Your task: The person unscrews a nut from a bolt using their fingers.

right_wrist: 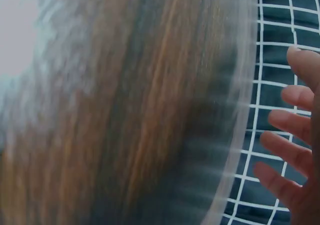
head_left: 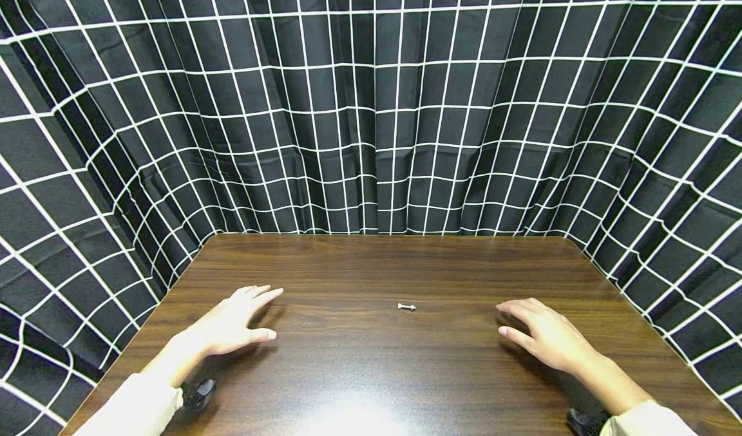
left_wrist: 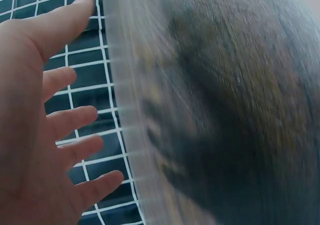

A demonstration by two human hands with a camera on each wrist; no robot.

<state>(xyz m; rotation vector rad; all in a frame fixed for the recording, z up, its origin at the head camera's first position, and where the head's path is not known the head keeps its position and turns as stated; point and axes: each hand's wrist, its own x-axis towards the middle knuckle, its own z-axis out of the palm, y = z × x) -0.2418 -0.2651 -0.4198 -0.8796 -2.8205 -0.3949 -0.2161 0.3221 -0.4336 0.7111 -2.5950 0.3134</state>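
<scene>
A small silvery bolt (head_left: 407, 306), with what looks like a nut at one end, lies on its side near the middle of the brown wooden table (head_left: 371, 262). To its left, my left hand (head_left: 232, 323) hovers over the tabletop, thumb and fingers spread and nothing held. On the other side, my right hand (head_left: 545, 334) is also held above the wood, fingers relaxed and holding nothing. Both hands are well apart from the bolt. Each wrist view shows the loosely spread fingers of its hand, and neither view shows the bolt.
A black curtain with a white grid (head_left: 371, 114) hangs behind the table and along both sides. Bright light glares off the tabletop near its front edge. Dark wrist devices sit under both forearms, below light sleeves (head_left: 136, 407).
</scene>
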